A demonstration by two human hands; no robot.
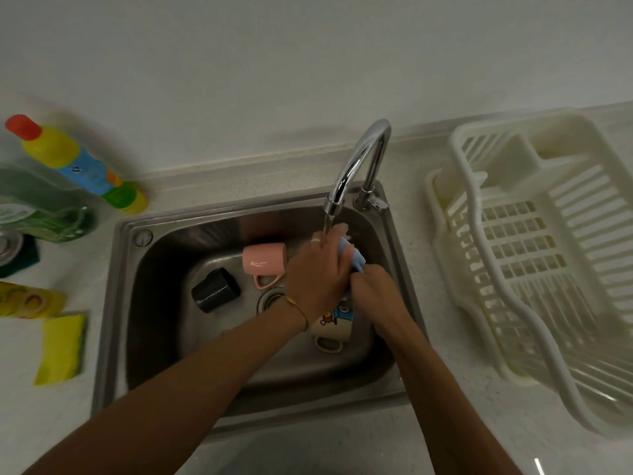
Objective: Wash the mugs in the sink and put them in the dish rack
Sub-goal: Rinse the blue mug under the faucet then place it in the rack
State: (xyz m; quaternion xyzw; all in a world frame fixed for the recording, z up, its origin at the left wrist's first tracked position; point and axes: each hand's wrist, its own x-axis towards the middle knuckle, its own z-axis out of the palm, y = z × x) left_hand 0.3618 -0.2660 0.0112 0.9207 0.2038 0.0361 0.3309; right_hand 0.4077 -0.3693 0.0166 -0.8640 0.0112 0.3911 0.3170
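Head view: my dish rack (pixel 534 255) on the bench (pixel 428 440) holds no mugs, so I judge the washing barely begun. Down in the sink (pixel 113 303) lie the cartoon mug (pixel 334 325), pink mug (pixel 263 262) and black mug (pixel 215 289), all unwashed I think. My left hand (pixel 317 272) wraps the blue mug (pixel 352 257) under the faucet (pixel 359 159) stream; my right hand (pixel 375 286) grips its lower end (handle hidden). Detergent bottles (pixel 78 166) and a yellow sponge (pixel 60 347) sit well left, obstructing nothing.
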